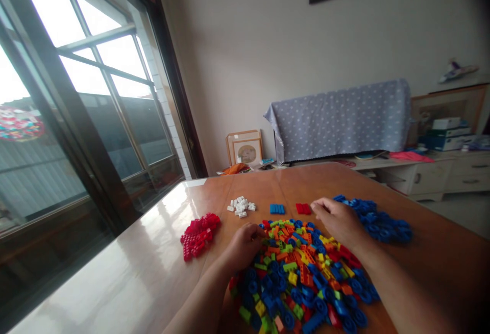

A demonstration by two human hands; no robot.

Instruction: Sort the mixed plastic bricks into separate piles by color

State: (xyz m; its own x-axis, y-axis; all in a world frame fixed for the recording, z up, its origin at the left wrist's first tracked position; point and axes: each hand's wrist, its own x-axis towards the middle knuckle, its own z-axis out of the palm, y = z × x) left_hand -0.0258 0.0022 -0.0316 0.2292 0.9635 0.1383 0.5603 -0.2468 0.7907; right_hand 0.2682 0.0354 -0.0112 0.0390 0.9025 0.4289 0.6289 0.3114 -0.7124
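Observation:
A large heap of mixed toy building bricks [293, 266] in blue, red, orange, yellow and green lies in front of me on the table. My left hand [245, 245] rests at the heap's left edge, fingers curled together; whatever they hold is hidden. Beyond the heap, my right hand [337, 215] is closed, its fingertips right beside a small group of red bricks [303, 209]. I cannot make out what is between those fingers. Left of the red group sits a neat row of blue bricks [277, 209].
White bricks [241, 205] form a small pile at the back left. Dark pink-red bricks [199, 235] are heaped left of my left hand, and blue pieces [377, 219] right of my right hand. The brown table [291, 183] reaches toward a cloth-covered object [340, 120] by the wall.

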